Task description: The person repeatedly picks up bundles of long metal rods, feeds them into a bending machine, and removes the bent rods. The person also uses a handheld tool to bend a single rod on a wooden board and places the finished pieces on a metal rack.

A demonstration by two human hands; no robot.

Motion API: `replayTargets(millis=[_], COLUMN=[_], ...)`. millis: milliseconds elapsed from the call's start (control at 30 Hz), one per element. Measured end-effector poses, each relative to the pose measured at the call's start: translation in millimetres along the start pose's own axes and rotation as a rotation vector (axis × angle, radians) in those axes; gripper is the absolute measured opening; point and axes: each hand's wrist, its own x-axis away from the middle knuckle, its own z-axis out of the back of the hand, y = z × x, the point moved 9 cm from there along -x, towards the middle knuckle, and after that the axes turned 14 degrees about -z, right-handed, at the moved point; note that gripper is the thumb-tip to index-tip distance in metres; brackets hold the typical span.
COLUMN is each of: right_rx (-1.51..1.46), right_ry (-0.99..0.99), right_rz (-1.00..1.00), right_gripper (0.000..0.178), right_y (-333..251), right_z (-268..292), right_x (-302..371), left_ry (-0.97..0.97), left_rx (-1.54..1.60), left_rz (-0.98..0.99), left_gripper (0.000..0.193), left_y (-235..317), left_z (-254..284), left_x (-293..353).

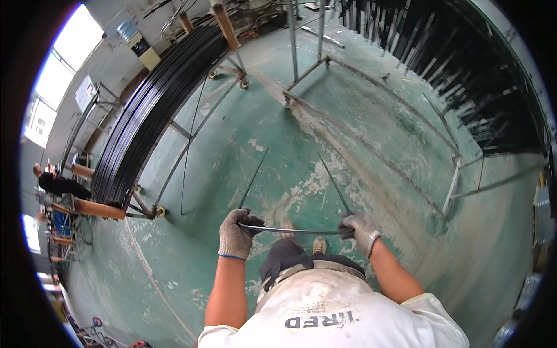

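Workshop Layout and Grip

Green floor (174, 278), worn through to pale patches, extends under all equipment. At the right rear, a dense stack of black lengths (418, 52) with light, uneven ends stands along the edge of view. At the left, a wheeled rack (98, 209) with brown sleeved posts carries a thick bundle of long black strips (154, 107). Between stack and rack, an open metal frame (451, 187) rests on the floor.

A co-worker (61, 184) in dark clothing is positioned beyond the rack, at the far left. A water dispenser (142, 49) is located by the rear wall.

Left hand (241, 229) and right hand (360, 229), both in grey knit gloves, are set well apart in front of the waist. Each is closed on a thin dark strip (296, 231); exact finger placement is hidden. One section spans hand to hand, slightly bowed; from each hand a further section points forward above the floor. Whether these sections form one piece cannot be determined.
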Motion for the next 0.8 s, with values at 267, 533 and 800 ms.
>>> replayTargets(millis=[267,533,800], right_rx=[-0.208,-0.535,-0.584], right_ry=[-0.244,-0.865,-1.244], right_rz=[0.005,-0.067,0.091], right_gripper=[0.023,0.017,0.013], right_y=[-200.5,-350.8,-495.3], right_z=[-150.8,-343.8,-440.0], right_x=[-102.5,-86.0,-109.4], left_ry=[-0.058,-0.096,0.043], left_rx=[0.090,0.363,0.359], left_rz=[-0.092,-0.121,-0.340], left_gripper=[0.018,0.050,0.032], left_y=[125.5,268.8,308.3], left_z=[-65.7,-140.9,-210.6], left_x=[-192.0,-348.5,-450.9])
